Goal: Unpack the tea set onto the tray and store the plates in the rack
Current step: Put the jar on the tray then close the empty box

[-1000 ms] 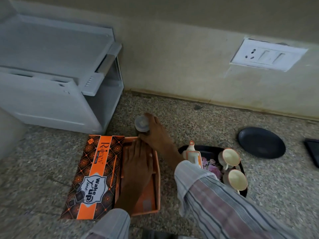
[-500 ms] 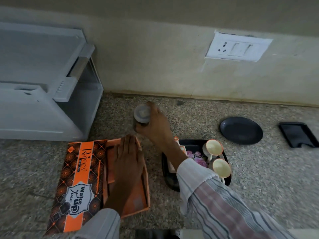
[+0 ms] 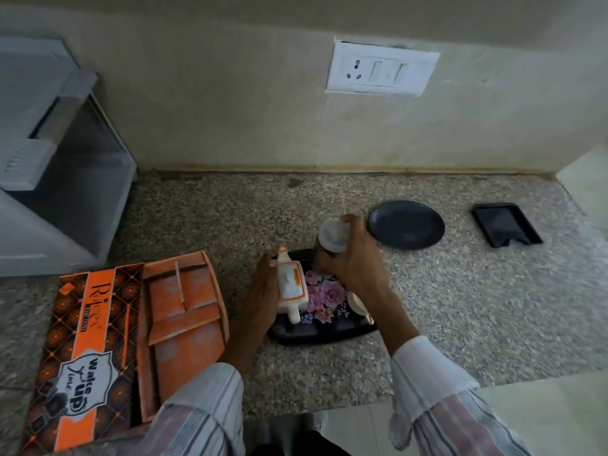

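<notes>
An open orange tea-set box [image 3: 184,320] lies at the left, its patterned lid [image 3: 82,357] beside it. To its right is a black floral tray [image 3: 316,334] with a white-and-orange teapot [image 3: 291,284] on it. My left hand [image 3: 261,301] lies with straight fingers against the teapot's left side. Over the tray's far end, my right hand [image 3: 357,261] grips a small jar with a pale lid [image 3: 332,235]. My right wrist hides most of a cream cup [image 3: 357,306]. On the counter behind the tray lies a black plate [image 3: 406,225].
A grey plastic rack [image 3: 65,179] stands at the far left against the wall. A small black rectangular tray [image 3: 505,223] lies at the right. The speckled counter's front edge runs below my sleeves. A wall socket [image 3: 381,69] is above.
My right hand carried the jar from behind the box rightward to the tray's far end. My left hand left the box and moved to the teapot. The view shifted right.
</notes>
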The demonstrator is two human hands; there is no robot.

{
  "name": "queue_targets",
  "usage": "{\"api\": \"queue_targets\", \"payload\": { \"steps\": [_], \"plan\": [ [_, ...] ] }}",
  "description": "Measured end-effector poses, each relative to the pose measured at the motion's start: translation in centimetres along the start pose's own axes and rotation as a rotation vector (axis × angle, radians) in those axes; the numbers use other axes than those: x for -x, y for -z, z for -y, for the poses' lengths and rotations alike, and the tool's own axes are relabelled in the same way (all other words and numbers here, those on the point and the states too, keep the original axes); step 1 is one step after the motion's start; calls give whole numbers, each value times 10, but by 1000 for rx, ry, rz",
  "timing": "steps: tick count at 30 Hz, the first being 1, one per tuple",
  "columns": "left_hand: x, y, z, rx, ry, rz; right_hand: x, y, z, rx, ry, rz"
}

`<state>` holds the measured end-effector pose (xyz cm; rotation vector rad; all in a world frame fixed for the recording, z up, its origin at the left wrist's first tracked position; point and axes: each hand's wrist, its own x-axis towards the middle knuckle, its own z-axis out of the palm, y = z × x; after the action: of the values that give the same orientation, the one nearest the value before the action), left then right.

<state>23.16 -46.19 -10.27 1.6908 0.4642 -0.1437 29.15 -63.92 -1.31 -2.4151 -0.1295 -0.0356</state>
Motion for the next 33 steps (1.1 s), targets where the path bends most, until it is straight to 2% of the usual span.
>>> {"api": "queue_targets", "payload": {
  "steps": [5, 14, 33],
  "plan": [
    [4, -4, 0, 8, -40, -19, 10, -15, -15, -18, 7, 23],
    [-9, -6, 11, 114, -2, -35, 8, -23, -20, -16, 12, 63],
    [-9, -9, 14, 87, -29, -44, 13, -30, -20, -42, 6, 76]
  ]
}}
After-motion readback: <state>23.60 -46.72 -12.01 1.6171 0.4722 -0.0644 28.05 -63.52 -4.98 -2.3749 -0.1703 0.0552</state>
